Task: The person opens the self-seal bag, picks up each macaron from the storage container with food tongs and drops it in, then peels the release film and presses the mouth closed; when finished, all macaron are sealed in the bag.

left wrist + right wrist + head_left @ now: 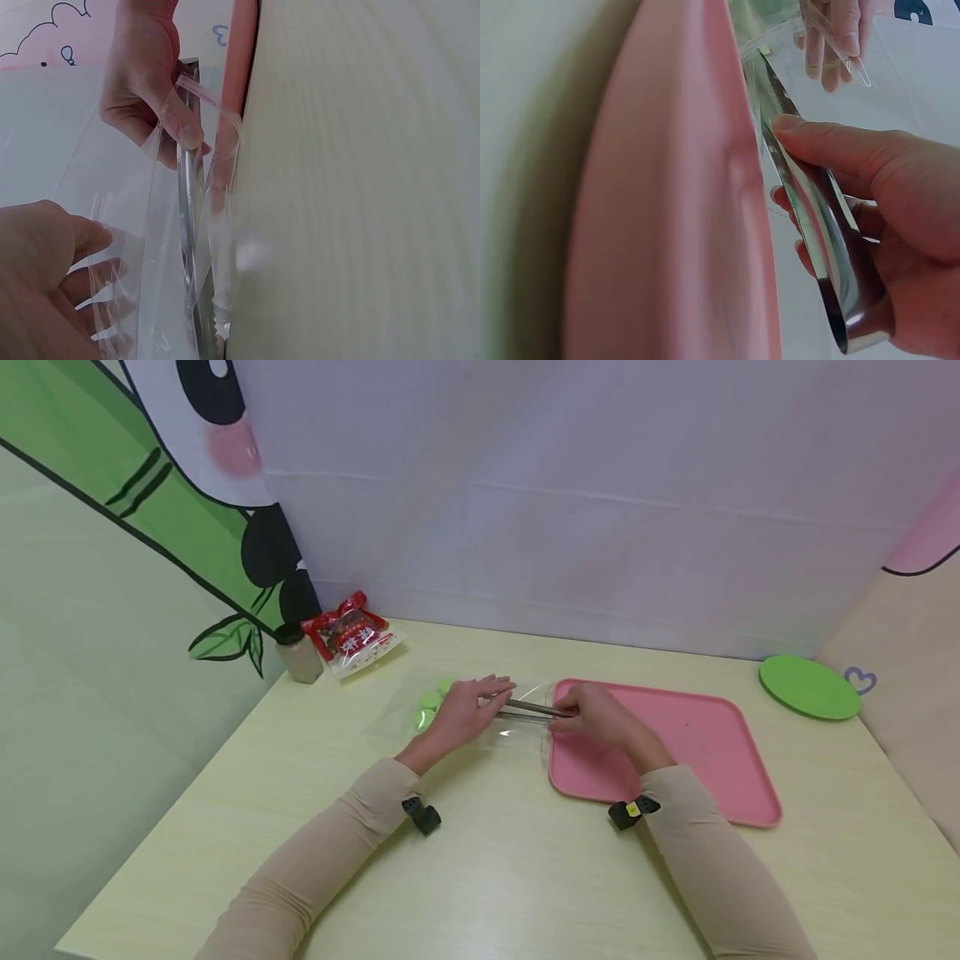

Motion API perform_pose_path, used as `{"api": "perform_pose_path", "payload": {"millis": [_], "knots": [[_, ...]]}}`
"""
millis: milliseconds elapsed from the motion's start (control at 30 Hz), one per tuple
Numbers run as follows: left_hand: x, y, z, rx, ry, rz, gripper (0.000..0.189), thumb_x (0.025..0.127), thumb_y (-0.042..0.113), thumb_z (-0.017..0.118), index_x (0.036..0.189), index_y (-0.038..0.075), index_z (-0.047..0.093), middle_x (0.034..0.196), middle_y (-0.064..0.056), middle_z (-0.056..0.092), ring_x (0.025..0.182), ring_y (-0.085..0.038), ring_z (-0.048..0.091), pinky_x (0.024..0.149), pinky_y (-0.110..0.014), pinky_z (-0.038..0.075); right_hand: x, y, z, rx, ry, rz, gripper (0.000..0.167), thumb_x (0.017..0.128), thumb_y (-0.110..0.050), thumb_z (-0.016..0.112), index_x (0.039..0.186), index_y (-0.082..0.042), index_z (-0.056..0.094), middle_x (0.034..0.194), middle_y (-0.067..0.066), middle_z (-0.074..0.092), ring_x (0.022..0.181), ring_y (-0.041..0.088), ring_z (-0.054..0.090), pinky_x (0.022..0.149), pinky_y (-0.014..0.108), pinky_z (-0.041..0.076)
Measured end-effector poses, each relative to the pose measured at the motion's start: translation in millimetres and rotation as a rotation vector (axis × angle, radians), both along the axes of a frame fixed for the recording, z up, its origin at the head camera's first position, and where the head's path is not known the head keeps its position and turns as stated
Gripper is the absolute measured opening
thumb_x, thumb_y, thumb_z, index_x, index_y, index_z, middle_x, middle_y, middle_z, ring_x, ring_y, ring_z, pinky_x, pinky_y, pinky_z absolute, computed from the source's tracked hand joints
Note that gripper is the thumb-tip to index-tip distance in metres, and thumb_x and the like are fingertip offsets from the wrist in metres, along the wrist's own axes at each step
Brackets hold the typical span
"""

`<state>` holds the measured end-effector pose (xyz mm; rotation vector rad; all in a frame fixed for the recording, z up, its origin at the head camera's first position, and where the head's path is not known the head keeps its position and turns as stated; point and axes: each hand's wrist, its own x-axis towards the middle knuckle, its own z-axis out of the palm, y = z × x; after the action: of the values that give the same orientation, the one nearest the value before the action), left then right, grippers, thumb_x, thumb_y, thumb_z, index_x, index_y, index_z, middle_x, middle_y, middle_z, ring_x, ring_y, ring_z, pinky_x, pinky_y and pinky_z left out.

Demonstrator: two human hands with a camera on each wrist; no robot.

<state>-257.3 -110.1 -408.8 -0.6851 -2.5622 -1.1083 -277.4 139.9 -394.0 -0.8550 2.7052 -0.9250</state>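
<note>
My right hand [596, 722] grips a pair of metal tongs [829, 244] over the left end of the pink tray [701, 760]. The tongs' arms run left into the mouth of a clear plastic bag [135, 225], whose film drapes around them. Fingers curled, my left hand [468, 714] holds the upper side of the bag's opening, with the film between thumb and fingers in the left wrist view. Several light-green round pieces [430, 700] lie inside the bag, left of this hand and partly hidden by it. The tongs' tips are hidden behind the left hand in the head view.
A red and white snack packet [352, 639] lies at the back left corner beside a dark-lidded jar [300, 658]. At the back right rests a green round plate [810, 687]. Printed cloth [570, 527] hangs right behind the table.
</note>
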Motion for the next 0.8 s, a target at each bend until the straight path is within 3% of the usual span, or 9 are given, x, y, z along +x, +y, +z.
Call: {"api": "perform_pose_path", "payload": {"millis": [100,400,667,800], "knots": [[-0.5,0.2,-0.3,-0.006,-0.001,-0.002,0.027,0.1,0.018,0.063,0.122,0.005,0.072,0.129,-0.009,0.066,0.127,-0.03,0.057,0.106,-0.045,0.045,-1.2,-1,-1.8,-0.01,0.005,0.011,0.006,0.088,-0.016,0.078,0.09,-0.011,0.078,0.072,0.0,0.06,0.07,0.015,0.049,0.064,0.031,0.043],[-1.3,0.9,-1.1,-0.017,-0.008,-0.007,0.027,0.1,0.018,0.064,0.122,0.005,0.072,0.129,-0.009,0.066,0.128,-0.03,0.056,0.108,-0.046,0.042,-1.6,-3,-4.4,-0.018,0.02,0.03,0.008,0.087,-0.014,0.079,0.091,-0.008,0.078,0.069,-0.001,0.059,0.066,0.012,0.047,0.06,0.027,0.041],[-2.2,1.6,-0.4,0.0,0.014,-0.013,0.026,0.1,0.016,0.063,0.121,0.004,0.073,0.126,-0.012,0.067,0.126,-0.033,0.057,0.108,-0.048,0.042,7.2,14,7.2,0.05,0.022,-0.045,0.011,0.089,-0.023,0.079,0.092,-0.013,0.077,0.073,0.001,0.056,0.069,0.017,0.047,0.061,0.031,0.041],[-2.4,0.3,-1.6,0.003,0.004,-0.009,0.027,0.1,0.017,0.064,0.121,0.003,0.073,0.127,-0.011,0.067,0.127,-0.031,0.057,0.108,-0.048,0.042,12.0,35,15.9,0.073,0.014,-0.049,0.025,0.087,-0.022,0.08,0.106,-0.007,0.078,0.079,0.003,0.059,0.073,0.019,0.049,0.062,0.032,0.043]]}}
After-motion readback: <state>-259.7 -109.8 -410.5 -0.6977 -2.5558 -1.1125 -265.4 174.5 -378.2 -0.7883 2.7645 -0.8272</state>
